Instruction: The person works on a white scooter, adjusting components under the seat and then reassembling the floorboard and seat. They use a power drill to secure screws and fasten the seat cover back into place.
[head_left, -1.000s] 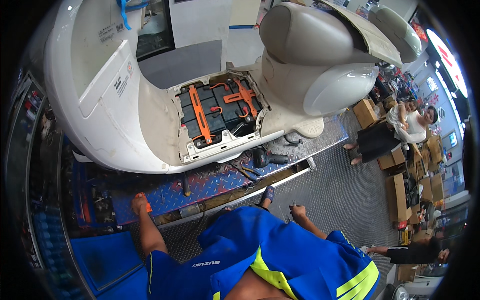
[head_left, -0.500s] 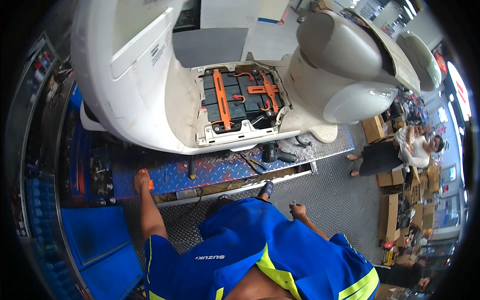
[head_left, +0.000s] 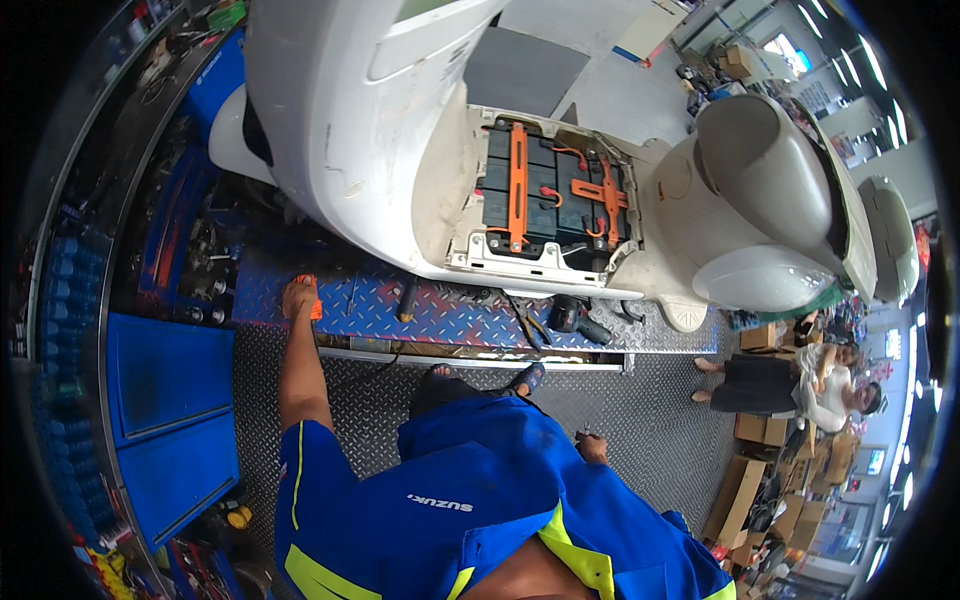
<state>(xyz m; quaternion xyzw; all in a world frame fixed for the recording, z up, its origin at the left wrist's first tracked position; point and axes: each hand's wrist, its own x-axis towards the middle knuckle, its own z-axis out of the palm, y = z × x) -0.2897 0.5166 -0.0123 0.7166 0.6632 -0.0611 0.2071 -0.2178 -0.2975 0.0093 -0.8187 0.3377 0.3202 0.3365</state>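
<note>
My left hand [head_left: 300,298] is closed on an orange object [head_left: 315,308] at the blue tread-plate platform's [head_left: 265,290] left end. My right hand [head_left: 590,448] hangs by my side, closed round a small metal item [head_left: 583,434]. Ahead, a white scooter [head_left: 330,130] has its floorboard opened, showing dark batteries [head_left: 545,215] held by an orange strap [head_left: 518,185] and an orange cross bracket [head_left: 610,200], with red terminal covers. Below it on the platform lie a dark-handled tool [head_left: 406,300], pliers [head_left: 530,322], a cordless drill [head_left: 575,320] and a thin metal tool [head_left: 352,295].
A blue cabinet [head_left: 170,425] and shelving with blue bottles [head_left: 70,370] stand on my left. On the right, a person in a white top [head_left: 840,400] holds a child, near stacked cardboard boxes [head_left: 740,490]. My feet [head_left: 525,380] are on dark tread-plate flooring [head_left: 660,420].
The view has swung, shifting the scooter rightward in the picture. A co-worker's arm at lower right is no longer visible. My left hand remains on the orange object.
</note>
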